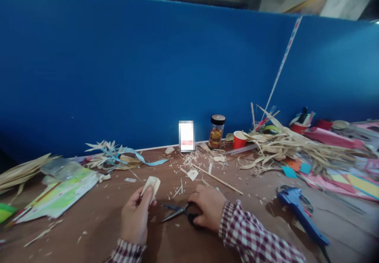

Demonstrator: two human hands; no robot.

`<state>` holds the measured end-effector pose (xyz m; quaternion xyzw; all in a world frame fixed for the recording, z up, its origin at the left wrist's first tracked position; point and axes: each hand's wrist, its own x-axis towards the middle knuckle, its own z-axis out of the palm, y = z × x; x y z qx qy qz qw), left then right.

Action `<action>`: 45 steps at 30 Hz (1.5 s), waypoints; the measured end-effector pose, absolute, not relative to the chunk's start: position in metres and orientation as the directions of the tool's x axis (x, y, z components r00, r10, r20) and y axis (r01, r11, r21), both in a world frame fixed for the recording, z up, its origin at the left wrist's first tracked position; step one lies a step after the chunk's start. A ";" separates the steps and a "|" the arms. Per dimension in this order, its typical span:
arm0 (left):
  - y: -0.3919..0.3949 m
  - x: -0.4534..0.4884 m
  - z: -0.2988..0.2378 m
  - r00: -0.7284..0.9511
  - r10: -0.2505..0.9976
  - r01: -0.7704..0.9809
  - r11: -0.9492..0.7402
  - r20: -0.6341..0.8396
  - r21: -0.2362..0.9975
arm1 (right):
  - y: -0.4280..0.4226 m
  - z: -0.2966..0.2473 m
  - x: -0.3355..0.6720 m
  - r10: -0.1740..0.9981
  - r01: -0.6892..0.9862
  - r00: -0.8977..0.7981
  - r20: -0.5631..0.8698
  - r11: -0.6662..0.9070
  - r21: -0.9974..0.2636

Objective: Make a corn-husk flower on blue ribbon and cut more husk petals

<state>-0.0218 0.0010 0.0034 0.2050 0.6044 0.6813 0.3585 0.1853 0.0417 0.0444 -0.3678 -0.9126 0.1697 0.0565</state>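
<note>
My left hand (135, 215) is closed around a small pale folded piece of dried leaf (151, 185), held up between thumb and fingers above the brown table (97, 215). My right hand (208, 207) rests on the table, fingers curled over the black handles of a pair of scissors (177, 212) whose blades point left toward my left hand. Both wrists wear red-and-white checked sleeves. Pale shavings and a thin wooden stick (217, 179) lie just beyond my hands.
A blue partition wall (148, 77) backs the table. A jar with a black lid (216, 131) and a red cup (239, 139) stand at the back. Dried leaf strips (296, 146) pile at right, a blue glue gun (299, 211) near right, printed packets (59, 196) at left.
</note>
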 end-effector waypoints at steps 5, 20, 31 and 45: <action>0.000 -0.021 -0.003 -0.612 0.786 -0.060 0.058 -0.082 0.997 | 0.050 0.035 0.188 0.661 0.630 -0.741 -0.118 0.625 -0.462; -0.013 0.014 0.009 -0.138 0.982 -0.032 0.127 -0.130 0.991 | 0.057 0.015 0.171 0.842 0.035 -0.539 -0.024 -0.006 -0.999; -0.006 -0.004 -0.003 -0.290 0.943 -0.055 0.152 -0.162 0.987 | 0.065 -0.002 0.171 0.908 0.039 -0.407 -0.105 -0.098 -0.994; -0.014 0.002 0.018 -0.092 0.964 0.517 -0.166 0.248 0.840 | 0.033 0.020 0.160 0.857 0.176 -0.478 0.192 0.308 -0.935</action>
